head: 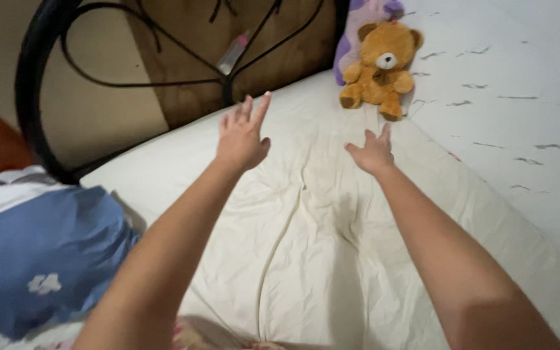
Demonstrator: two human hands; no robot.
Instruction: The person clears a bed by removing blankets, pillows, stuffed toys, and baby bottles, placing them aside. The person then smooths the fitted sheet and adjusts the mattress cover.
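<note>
Both hands reach forward over the cream wrinkled bedsheet point(306, 246) that covers the bed. The left hand point(242, 137) is raised above the sheet, towards the black curved metal headboard point(34, 97) at the bed's far left. The right hand point(374, 152) lies nearer the brown plush teddy bear point(380, 65), which sits at the far corner against the white marbled wall point(520, 97) on the right. Behind the bear stands what may be a purple plush toy point(364, 19). A blue flower-printed pillow point(40, 259) lies at the near left.

Bed point(332, 259), cream sheet; black metal headboard point(34, 97); wood panel point(189, 58) behind; white marbled wall point(520, 97) rt side.
</note>
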